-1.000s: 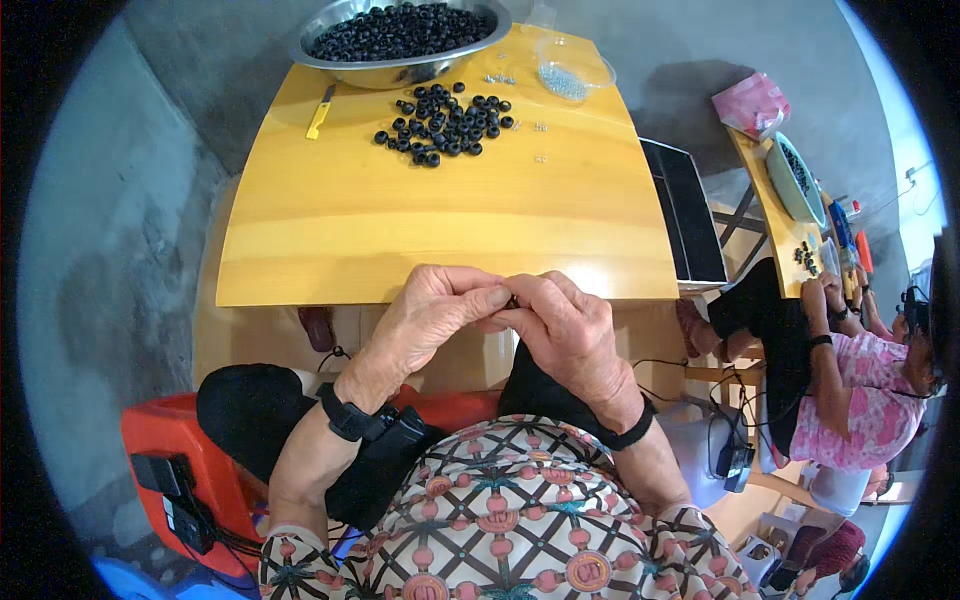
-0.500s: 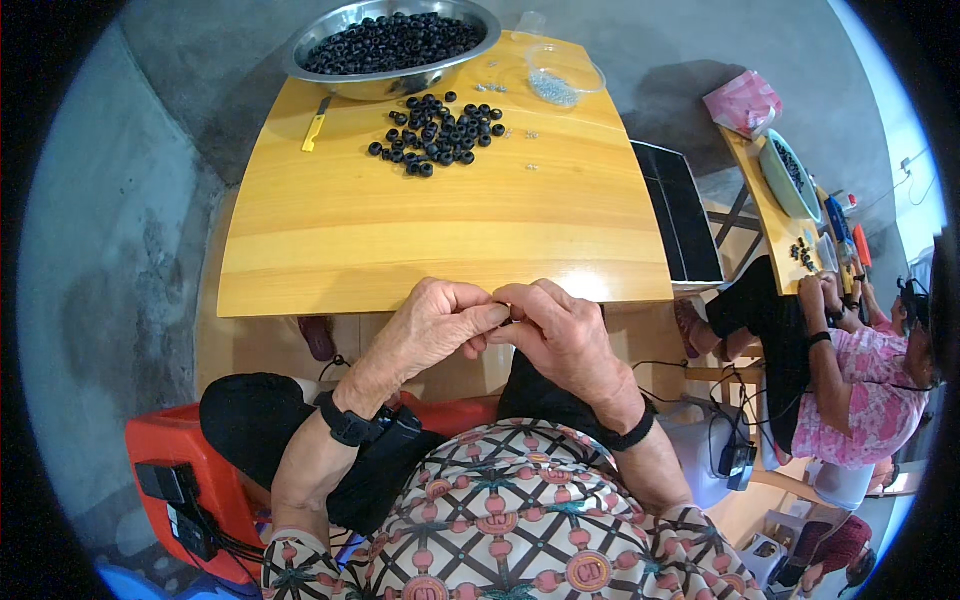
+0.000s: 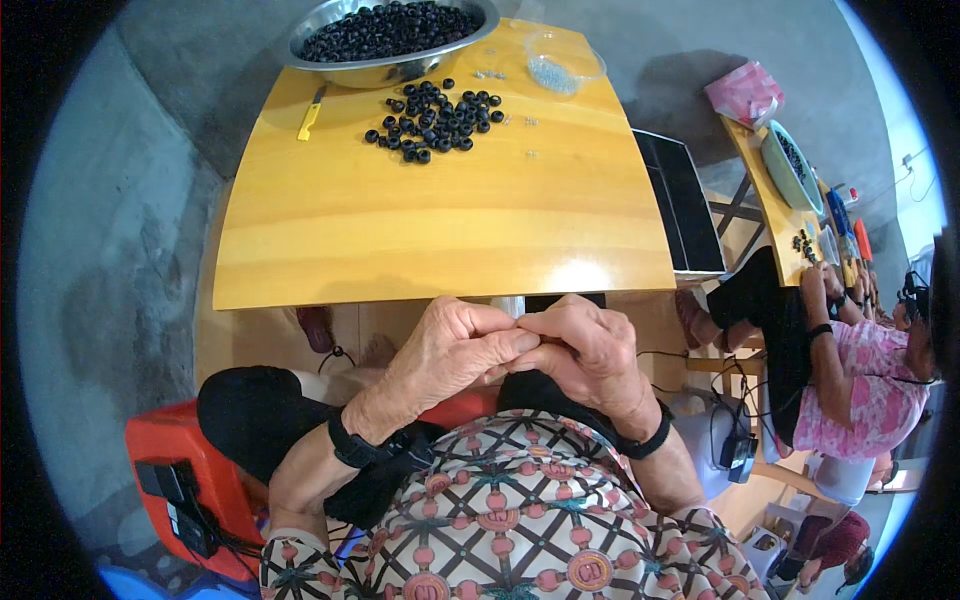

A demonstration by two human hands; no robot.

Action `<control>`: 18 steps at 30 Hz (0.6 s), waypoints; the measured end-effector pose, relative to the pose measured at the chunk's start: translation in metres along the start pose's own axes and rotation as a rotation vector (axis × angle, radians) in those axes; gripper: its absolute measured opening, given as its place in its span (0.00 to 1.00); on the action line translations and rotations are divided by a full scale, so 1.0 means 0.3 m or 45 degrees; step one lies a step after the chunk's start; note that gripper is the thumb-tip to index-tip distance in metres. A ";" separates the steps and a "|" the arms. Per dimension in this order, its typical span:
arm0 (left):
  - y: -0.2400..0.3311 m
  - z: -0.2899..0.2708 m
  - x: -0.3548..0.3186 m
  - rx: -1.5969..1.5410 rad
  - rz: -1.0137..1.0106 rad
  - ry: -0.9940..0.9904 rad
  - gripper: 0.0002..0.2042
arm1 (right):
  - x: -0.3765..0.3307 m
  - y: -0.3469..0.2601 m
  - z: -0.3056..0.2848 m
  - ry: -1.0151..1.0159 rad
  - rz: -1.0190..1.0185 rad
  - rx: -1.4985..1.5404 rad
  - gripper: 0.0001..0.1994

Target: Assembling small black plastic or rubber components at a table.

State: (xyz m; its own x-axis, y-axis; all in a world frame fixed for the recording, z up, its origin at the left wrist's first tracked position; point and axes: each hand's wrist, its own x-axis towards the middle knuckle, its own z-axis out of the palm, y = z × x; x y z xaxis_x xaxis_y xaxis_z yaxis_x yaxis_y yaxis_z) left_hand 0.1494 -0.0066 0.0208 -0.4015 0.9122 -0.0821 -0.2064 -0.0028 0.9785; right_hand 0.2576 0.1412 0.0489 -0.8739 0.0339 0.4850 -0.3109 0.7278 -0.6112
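My left hand (image 3: 452, 345) and my right hand (image 3: 588, 350) meet fingertip to fingertip, just off the front edge of the wooden table (image 3: 445, 230). Both are closed in a pinch, thumbs against fingers; whatever lies between the fingertips is hidden. Farther back on the tabletop is a loose pile of small black ring-shaped pieces (image 3: 430, 122). A steel bowl (image 3: 297, 46) heaped with the same kind of pieces stands at the far left. To the far right sits a clear plastic tub (image 3: 598, 66) holding small silvery parts (image 3: 553, 74); a few more such parts (image 3: 531, 121) lie near the pile.
A yellow utility knife (image 3: 311, 118) lies left of the pile. Beside the table's right edge is a black-topped box (image 3: 680, 205). Further right, a person in pink (image 3: 865, 375) works at another table with a green basin (image 3: 785, 170). A red stool (image 3: 160, 460) stands at lower left.
My joined hands have shifted slightly right and a little toward me. A small dark thing that showed between the fingertips is now covered. The view has tilted slightly, moving the tabletop up.
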 end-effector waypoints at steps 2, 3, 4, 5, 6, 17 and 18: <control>0.007 0.022 -0.020 -0.082 -0.006 -0.004 0.14 | -0.008 -0.010 -0.013 0.005 -0.040 0.010 0.13; 0.023 0.021 -0.016 -0.089 -0.024 0.009 0.13 | -0.006 0.000 -0.014 0.000 -0.038 -0.012 0.13; 0.031 0.021 -0.014 -0.096 -0.048 0.027 0.13 | 0.001 0.002 -0.012 0.008 -0.076 -0.014 0.12; 0.023 0.022 -0.004 -0.045 -0.028 0.058 0.13 | 0.002 0.005 -0.010 0.018 -0.066 -0.030 0.12; 0.034 0.021 -0.007 0.044 0.020 0.043 0.13 | -0.001 0.005 -0.008 0.027 -0.055 -0.044 0.12; 0.005 0.027 -0.001 -0.094 -0.180 -0.073 0.12 | -0.044 0.005 -0.006 -0.053 0.028 -0.045 0.14; 0.007 0.038 -0.008 -0.124 -0.205 -0.113 0.11 | -0.071 0.001 -0.005 -0.044 0.013 -0.021 0.15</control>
State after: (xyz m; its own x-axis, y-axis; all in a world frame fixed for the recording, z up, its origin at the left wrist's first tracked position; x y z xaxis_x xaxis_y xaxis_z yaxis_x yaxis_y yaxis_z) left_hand 0.1600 -0.0042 0.0253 -0.2769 0.9366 -0.2148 -0.3486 0.1104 0.9308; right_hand 0.2767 0.1418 0.0395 -0.8894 0.0176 0.4568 -0.2963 0.7386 -0.6055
